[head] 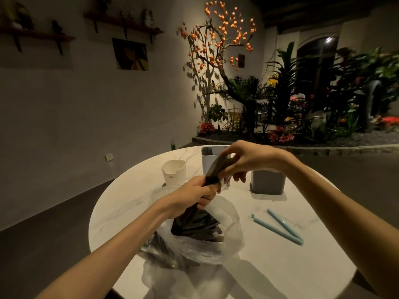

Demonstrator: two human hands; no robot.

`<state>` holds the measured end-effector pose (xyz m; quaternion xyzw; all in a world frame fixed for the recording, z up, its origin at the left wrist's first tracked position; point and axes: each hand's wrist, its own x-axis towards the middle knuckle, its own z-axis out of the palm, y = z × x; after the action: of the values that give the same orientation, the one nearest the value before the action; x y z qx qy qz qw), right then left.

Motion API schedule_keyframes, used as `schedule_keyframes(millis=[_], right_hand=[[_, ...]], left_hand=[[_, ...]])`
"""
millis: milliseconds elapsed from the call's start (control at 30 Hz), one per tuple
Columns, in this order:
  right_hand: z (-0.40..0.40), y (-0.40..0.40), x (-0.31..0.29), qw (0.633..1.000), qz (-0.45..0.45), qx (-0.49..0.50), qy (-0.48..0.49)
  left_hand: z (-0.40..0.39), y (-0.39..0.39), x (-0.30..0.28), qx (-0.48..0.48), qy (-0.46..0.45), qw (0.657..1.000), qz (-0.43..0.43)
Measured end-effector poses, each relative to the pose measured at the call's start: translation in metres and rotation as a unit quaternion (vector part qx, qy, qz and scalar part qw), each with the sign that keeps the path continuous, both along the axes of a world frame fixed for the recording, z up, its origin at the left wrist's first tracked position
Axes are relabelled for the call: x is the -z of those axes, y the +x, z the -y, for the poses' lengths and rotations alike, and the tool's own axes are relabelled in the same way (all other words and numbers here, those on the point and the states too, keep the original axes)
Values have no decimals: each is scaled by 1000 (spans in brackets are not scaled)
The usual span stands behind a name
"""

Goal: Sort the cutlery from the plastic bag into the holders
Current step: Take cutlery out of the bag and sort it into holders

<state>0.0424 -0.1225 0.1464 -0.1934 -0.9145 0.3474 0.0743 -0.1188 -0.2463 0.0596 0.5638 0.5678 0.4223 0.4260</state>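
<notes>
A clear plastic bag (228, 244) lies open on the round white table (121, 212), with dark cutlery inside. My left hand (194, 195) grips a bundle of dark cutlery (194, 225) around its middle, fanned out below my fist above the bag. My right hand (244, 158) pinches the bundle's upper end (218, 167). Three holders stand behind: a white one (173, 171) at left, a pale tall one (207, 160) in the middle with dark pieces in it, and a grey one (267, 182) at right, partly hidden by my right hand.
A light blue bag clip (280, 227), spread open in a V, lies on the table to the right of the bag. Beyond the table are a dark floor, a wall with shelves and a bed of plants.
</notes>
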Motion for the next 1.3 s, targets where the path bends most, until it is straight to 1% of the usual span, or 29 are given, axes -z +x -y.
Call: schedule_keyframes(millis=[67, 133, 233, 300, 400, 467, 567, 633, 700, 767, 867, 967, 1100, 1200, 1300], right_hand=[[-2, 5, 8, 995, -83, 26, -53], [-4, 7, 15, 981, -154, 51, -104], [-4, 7, 25, 954, -224, 52, -194], [-2, 3, 32, 946, -253, 57, -195], [-1, -3, 39, 935, -294, 93, -174], [-2, -5, 39, 924, -316, 105, -190], [-1, -4, 40, 907, -325, 94, -248], [2, -5, 41, 900, -324, 91, -277], [5, -7, 41, 903, -319, 106, -267], [11, -9, 41, 918, -301, 116, -230], [21, -14, 41, 937, -279, 104, -183], [27, -19, 42, 935, -291, 98, -177], [25, -23, 41, 925, -296, 103, -213], [24, -25, 43, 929, -295, 107, -198], [23, -27, 41, 930, -291, 100, -202]], left_hand=[[-2, 0, 3, -19, 16, 999, 41], [-2, 1, 5, -44, 38, 996, 70], [-2, 3, 4, -70, 57, 992, 84], [-1, 4, 1, -78, 53, 991, 96], [2, 6, -6, -78, 37, 981, 173], [5, 5, -10, -68, 31, 973, 217], [9, 3, -14, -30, 25, 957, 286], [11, 1, -15, -1, 33, 948, 317], [13, 0, -16, 9, 42, 948, 316], [15, 0, -16, 10, 52, 954, 295], [16, 3, -15, 4, 63, 964, 259], [16, 10, -15, -18, 67, 967, 246], [19, 10, -16, -39, 67, 970, 231], [18, 7, -18, -38, 62, 968, 240], [16, 2, -19, -15, 54, 960, 275]])
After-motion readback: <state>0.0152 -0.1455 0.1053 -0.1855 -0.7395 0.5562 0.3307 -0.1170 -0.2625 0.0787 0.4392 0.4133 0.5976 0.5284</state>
